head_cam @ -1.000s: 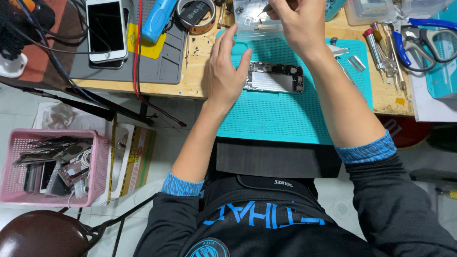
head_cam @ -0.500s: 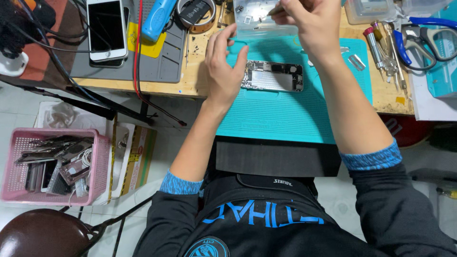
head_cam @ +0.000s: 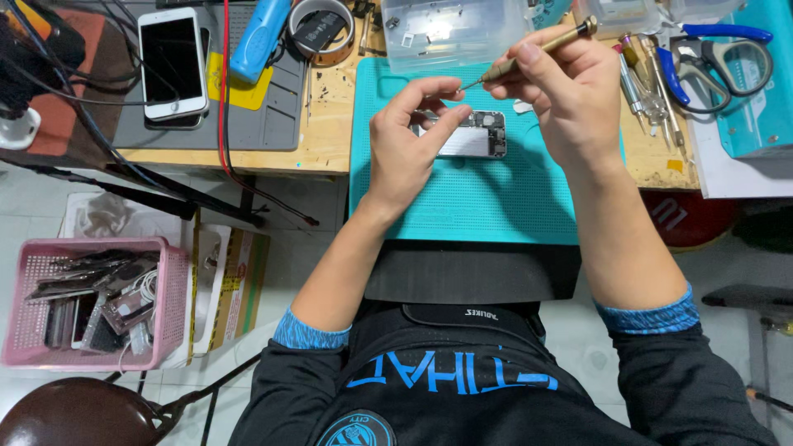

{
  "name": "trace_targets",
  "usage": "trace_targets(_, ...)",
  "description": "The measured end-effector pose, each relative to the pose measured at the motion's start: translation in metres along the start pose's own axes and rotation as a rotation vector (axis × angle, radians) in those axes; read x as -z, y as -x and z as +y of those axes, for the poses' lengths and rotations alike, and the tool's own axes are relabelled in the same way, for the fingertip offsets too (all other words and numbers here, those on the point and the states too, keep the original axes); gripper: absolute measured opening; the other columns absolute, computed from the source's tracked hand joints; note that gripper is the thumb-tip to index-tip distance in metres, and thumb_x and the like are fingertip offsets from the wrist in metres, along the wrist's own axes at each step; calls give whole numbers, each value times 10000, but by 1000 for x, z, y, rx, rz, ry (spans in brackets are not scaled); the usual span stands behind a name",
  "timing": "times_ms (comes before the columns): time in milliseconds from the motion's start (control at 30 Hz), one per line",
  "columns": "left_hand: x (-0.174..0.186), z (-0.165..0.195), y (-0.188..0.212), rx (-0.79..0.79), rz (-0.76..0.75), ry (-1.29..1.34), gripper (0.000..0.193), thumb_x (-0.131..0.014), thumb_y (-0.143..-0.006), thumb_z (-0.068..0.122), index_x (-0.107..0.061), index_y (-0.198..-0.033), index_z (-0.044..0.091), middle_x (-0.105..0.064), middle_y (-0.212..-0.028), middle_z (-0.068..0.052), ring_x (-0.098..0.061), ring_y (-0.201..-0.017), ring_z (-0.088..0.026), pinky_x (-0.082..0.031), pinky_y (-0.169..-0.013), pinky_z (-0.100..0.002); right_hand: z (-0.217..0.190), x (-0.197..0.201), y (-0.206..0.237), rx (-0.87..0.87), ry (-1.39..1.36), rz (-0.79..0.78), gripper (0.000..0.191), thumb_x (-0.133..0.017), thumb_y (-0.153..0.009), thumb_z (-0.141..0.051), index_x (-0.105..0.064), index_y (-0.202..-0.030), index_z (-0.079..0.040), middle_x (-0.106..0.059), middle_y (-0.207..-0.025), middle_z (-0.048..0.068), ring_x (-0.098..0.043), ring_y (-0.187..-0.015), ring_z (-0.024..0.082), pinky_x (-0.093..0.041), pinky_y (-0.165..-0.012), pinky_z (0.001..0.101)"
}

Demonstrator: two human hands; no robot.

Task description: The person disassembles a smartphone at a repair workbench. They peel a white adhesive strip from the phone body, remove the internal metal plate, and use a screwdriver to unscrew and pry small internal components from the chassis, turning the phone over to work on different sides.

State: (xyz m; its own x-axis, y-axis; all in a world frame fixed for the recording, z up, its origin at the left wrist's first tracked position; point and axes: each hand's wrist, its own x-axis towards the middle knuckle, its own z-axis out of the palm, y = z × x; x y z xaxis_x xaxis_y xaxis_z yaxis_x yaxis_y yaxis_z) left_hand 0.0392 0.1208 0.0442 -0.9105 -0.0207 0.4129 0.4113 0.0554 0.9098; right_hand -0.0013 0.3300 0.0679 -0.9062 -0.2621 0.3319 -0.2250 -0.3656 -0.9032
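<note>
An opened phone body (head_cam: 475, 136) lies on a teal work mat (head_cam: 479, 206) on the wooden bench. My left hand (head_cam: 409, 140) rests on the phone's left end, thumb and forefinger raised toward the tip of a small brass-handled screwdriver (head_cam: 537, 51). My right hand (head_cam: 566, 91) holds that screwdriver above the phone, its tip pointing left toward my left fingertips.
A clear plastic parts box (head_cam: 454, 29) sits behind the mat. A white phone (head_cam: 172, 66) lies on a grey mat (head_cam: 264, 116) at left, beside a blue tool (head_cam: 258, 37) and a tape roll (head_cam: 322, 29). Scissors and drivers (head_cam: 694, 58) lie at right. A pink basket (head_cam: 91, 301) stands on the floor.
My right hand came back from the parts box, now holding the screwdriver over the phone. My left fingers lifted from the phone toward the screwdriver tip.
</note>
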Motion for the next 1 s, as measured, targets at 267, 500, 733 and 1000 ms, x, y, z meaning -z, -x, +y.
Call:
trace_targets(267,-11,-2,3,57,-15,173,139,-771,-971,80,-749,-1091,14,-761,-943,-12,-687,-848,-53,-560,-769,-215,-5,4,12,-14,-91,-2,140,-644,-1130,-83,-649,-1176,49,-715,-1082,192,-739,-974,250,-635,-878,355)
trace_targets(500,-12,-7,5,95,-23,264,138,-748,-973,52,-756,-1088,-24,-778,-941,-54,-696,-840,-74,-571,-770,-229,-7,3,17,-1,-106,8,138,-632,-1122,-77,-638,-1172,51,-710,-1121,194,-741,-994,258,-637,-896,360)
trace_targets(733,-10,-11,4,134,-17,374,151,-748,-968,33,-752,-1089,-57,-788,-965,-117,-689,-827,-108,-567,-759,-246,-9,2,19,31,-81,6,139,-634,-1122,-66,-640,-1182,59,-706,-1090,194,-736,-984,246,-641,-920,367)
trace_targets(1000,-10,-8,5,102,-5,352,130,-744,-973,37,-749,-1081,-33,-786,-971,-99,-704,-854,-104,-574,-775,-245,-10,1,22,61,-57,-17,135,-644,-1125,-69,-633,-1198,44,-707,-1110,186,-732,-1019,236,-642,-937,372)
